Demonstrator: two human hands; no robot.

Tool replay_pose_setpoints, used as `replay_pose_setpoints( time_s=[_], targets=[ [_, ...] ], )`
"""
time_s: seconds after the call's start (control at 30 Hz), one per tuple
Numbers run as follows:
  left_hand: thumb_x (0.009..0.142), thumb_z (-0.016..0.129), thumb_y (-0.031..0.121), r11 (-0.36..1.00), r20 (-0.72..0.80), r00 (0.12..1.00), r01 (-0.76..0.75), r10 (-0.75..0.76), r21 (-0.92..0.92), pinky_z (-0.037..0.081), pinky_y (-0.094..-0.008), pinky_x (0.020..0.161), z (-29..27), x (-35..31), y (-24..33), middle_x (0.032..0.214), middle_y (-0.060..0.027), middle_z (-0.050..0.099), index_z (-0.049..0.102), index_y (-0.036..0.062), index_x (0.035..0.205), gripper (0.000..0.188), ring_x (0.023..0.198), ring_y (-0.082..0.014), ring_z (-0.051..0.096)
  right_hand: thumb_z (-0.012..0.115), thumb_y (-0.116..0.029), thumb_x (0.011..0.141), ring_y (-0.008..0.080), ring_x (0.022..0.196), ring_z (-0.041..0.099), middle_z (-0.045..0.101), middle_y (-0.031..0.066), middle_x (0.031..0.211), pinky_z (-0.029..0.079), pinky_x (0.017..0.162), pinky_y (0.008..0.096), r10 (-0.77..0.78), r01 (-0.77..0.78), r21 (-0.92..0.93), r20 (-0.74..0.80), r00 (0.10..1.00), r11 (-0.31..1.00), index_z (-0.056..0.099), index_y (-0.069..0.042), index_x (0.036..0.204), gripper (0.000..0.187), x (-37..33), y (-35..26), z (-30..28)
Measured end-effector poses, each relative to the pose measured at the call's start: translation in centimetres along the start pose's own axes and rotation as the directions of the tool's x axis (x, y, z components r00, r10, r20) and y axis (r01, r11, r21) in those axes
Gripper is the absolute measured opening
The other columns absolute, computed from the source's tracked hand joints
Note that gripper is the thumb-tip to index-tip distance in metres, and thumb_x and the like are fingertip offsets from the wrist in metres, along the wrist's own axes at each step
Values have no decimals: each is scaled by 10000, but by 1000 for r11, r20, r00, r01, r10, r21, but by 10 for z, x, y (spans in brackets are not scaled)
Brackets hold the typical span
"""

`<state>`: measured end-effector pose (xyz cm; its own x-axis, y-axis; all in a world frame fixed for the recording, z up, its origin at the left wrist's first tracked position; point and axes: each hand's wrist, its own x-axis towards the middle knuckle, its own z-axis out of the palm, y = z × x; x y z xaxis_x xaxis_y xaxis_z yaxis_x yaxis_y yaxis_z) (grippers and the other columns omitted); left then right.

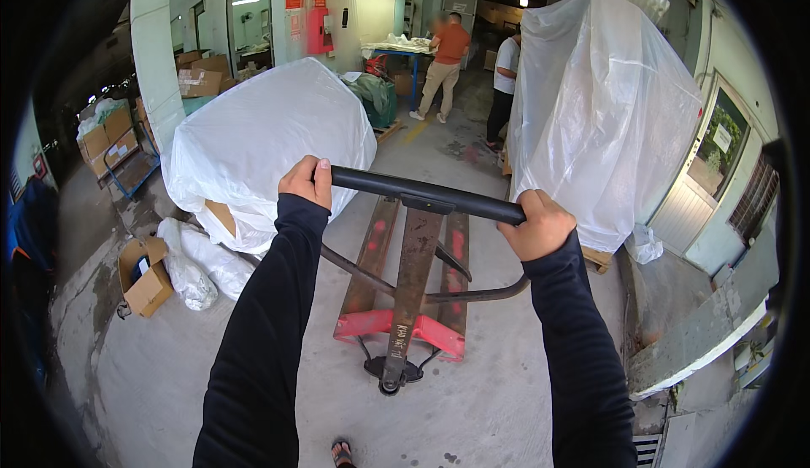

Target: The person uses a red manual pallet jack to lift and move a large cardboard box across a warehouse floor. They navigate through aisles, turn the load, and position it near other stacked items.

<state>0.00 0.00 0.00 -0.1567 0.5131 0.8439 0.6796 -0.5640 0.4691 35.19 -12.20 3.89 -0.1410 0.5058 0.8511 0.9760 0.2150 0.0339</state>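
My left hand (pixel 305 180) wraps round the left end of the black handlebar (pixel 371 183) of a pallet jack. At the bar's other end my right hand (pixel 540 224) is closed on it too. A worn brown shaft (pixel 415 270) with hand-painted lettering runs down from the middle of the bar. A curved metal bar (pixel 485 294) crosses behind this shaft. Two brown forks with red paint, the left fork (pixel 364 257) and the right fork (pixel 456 278), stretch away from me over the floor. They join a red crosspiece (pixel 369 323) at the near end.
White plastic sheeting covers a large load (pixel 261 122) at left and a taller load (pixel 591 105) on a pallet at right. An open carton (pixel 146 278) and wrapped rolls (pixel 211 257) lie at left. One person (pixel 450 51) stands by a table; another (pixel 506 72) is partly hidden.
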Motion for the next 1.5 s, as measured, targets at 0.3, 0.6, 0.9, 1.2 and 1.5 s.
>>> replay_pose_setpoints(
  time_s=[0.3, 0.6, 0.9, 1.2, 1.5],
  targets=[
    [949, 590, 324, 998, -6, 999, 40, -40, -48, 474, -460, 636, 105, 59, -29, 718, -198, 617, 602, 20, 770, 353, 685, -400, 607, 813, -217, 669, 325, 597, 625, 608, 91, 695, 508, 544, 400, -15, 14, -100, -7, 1000, 995, 562, -81, 723, 291, 53, 60, 92],
    [894, 682, 489, 951, 366, 920, 226, -138, -211, 497, -405, 594, 171, 104, -60, 625, -161, 621, 669, 4, 840, 488, 612, -331, 647, 760, -197, 793, 377, 634, 611, 593, 134, 699, 493, 587, 435, 70, -68, -89, 21, 997, 994, 565, -72, 750, 236, 119, 150, 223],
    [870, 707, 523, 897, 322, 942, 224, -98, -381, 490, -415, 565, 268, 154, -125, 580, -155, 588, 630, 3, 793, 531, 568, -364, 625, 732, -305, 835, 387, 642, 614, 584, 138, 676, 490, 595, 446, 98, -90, -155, 49, 994, 984, 517, -74, 762, 323, 183, 211, 337],
    [937, 682, 386, 864, 294, 916, 367, -272, -344, 422, -281, 477, 363, 232, -201, 598, -58, 575, 665, -27, 918, 413, 472, -120, 507, 769, -277, 730, 360, 744, 668, 661, 116, 776, 539, 682, 453, 172, -163, -183, 35, 985, 970, 578, -99, 838, 283, 264, 239, 473],
    [1026, 529, 341, 815, 274, 908, 407, -315, -411, 346, -253, 399, 467, 308, -288, 534, 8, 451, 620, 5, 861, 385, 415, -73, 409, 803, -265, 690, 316, 825, 672, 651, 64, 866, 538, 733, 436, 226, -221, -49, 155, 962, 974, 575, -102, 835, 315, 339, 261, 587]
  ],
)
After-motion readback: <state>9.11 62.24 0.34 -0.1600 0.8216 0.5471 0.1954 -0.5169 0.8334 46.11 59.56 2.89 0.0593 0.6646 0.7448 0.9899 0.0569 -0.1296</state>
